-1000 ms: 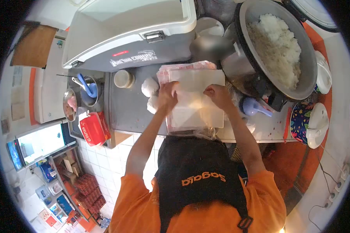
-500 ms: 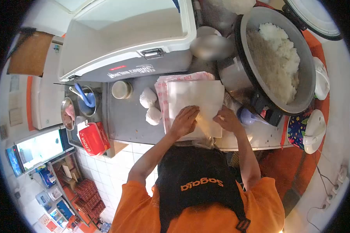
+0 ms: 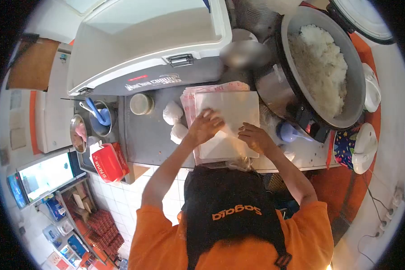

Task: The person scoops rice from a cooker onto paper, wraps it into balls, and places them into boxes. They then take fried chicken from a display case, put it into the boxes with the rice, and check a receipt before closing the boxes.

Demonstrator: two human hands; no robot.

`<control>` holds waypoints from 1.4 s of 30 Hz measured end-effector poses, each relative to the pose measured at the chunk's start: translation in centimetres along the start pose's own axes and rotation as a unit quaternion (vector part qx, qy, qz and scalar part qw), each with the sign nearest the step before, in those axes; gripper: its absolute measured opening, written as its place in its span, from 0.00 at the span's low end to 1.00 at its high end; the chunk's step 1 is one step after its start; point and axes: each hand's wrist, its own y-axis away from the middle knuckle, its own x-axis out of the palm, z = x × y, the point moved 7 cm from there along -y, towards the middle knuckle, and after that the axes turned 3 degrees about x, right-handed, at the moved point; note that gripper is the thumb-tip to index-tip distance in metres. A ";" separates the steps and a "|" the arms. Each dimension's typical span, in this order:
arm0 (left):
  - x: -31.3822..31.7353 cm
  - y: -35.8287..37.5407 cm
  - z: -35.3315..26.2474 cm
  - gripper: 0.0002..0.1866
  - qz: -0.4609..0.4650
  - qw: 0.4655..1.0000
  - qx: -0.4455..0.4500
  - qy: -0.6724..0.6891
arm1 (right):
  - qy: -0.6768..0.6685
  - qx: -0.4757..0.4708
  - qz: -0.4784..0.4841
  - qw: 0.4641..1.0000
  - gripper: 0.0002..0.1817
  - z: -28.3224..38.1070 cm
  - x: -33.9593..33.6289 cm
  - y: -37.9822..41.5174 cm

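Nearest to me, my left hand (image 3: 205,126) and right hand (image 3: 255,137) lie on the top sheet of paper (image 3: 227,123), which tops a stack at the near edge of the desk (image 3: 148,135). The left grip is spread, fingers flat on the sheet's left side, seemingly pinning it. The right grip is half curled at the sheet's near right part; I cannot tell whether it pinches the paper. Just left of the stack sit two white wrapped bundles (image 3: 172,112), within easy reach. Farther left is a small lidded jar (image 3: 141,104). At the far right the big rice pot (image 3: 321,63) stands open beside the paper. The grey cooler (image 3: 148,40) stands farthest back.
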 end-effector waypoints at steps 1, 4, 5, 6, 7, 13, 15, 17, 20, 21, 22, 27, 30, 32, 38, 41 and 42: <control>3.9 1.7 0.6 0.16 0.104 0.994 0.013 0.040 | 0.003 0.001 -0.007 1.000 0.16 -0.4 0.9 0.8; 5.8 4.6 0.5 0.11 0.115 0.988 0.077 0.069 | 0.076 0.007 -0.126 0.989 0.16 0.9 -1.8 0.4; 6.2 5.1 0.9 0.10 0.062 0.993 0.075 0.074 | 0.062 0.033 -0.127 0.989 0.17 1.3 -2.9 -0.2; 6.5 5.6 1.4 0.10 0.008 0.994 0.072 0.079 | 0.049 0.057 -0.127 0.989 0.18 2.0 -3.9 -0.6; 5.7 5.1 1.3 0.10 -0.002 0.993 0.060 0.101 | 0.052 0.068 -0.120 0.989 0.18 1.9 -3.7 -0.5; 5.1 4.2 2.1 0.11 0.025 0.989 -0.044 0.137 | 0.002 0.135 -0.062 0.989 0.13 -1.6 -0.4 -0.6; 7.8 4.3 3.9 0.12 0.096 0.971 -0.174 0.136 | -0.091 0.268 -0.087 0.955 0.12 -1.8 -2.5 -2.0; 5.8 3.0 3.9 0.13 -0.018 0.962 -0.212 0.168 | -0.097 0.318 -0.111 0.936 0.11 -2.3 -2.6 -2.6; 5.3 2.5 2.9 0.17 -0.080 0.965 -0.234 0.086 | -0.028 0.291 -0.152 0.944 0.07 -2.1 -1.6 -3.6; 5.5 2.6 2.6 0.19 -0.082 0.968 -0.235 0.036 | -0.038 0.297 -0.172 0.939 0.03 -1.5 -1.7 -3.6; 6.1 3.0 2.8 0.19 -0.050 0.960 -0.265 0.072 | -0.047 0.302 -0.191 0.933 0.03 -0.6 -2.5 -3.5; 5.3 5.1 0.2 0.21 -0.061 0.826 -0.307 0.468 | -0.191 0.282 -0.187 0.921 0.01 3.5 -5.6 -1.9; 1.1 4.6 -4.2 0.25 -0.086 0.489 -0.326 0.805 | -0.207 0.166 -0.262 0.928 0.07 7.2 -8.0 -0.2; -1.7 4.2 -7.3 0.27 -0.111 0.297 -0.407 0.857 | -0.232 0.093 -0.278 0.928 0.13 9.5 -9.6 0.8; -4.3 4.9 -14.8 0.25 -0.116 0.384 -0.355 0.844 | -0.536 0.118 -0.139 0.825 0.34 10.2 -11.7 1.2; -2.5 7.8 -14.1 0.23 -0.142 0.459 -0.470 0.740 | -0.334 0.127 -0.102 0.929 0.33 9.6 -12.9 1.6; -1.4 9.5 -13.2 0.23 -0.145 0.490 -0.525 0.681 | -0.322 0.209 -0.044 0.922 0.31 8.4 -12.1 2.8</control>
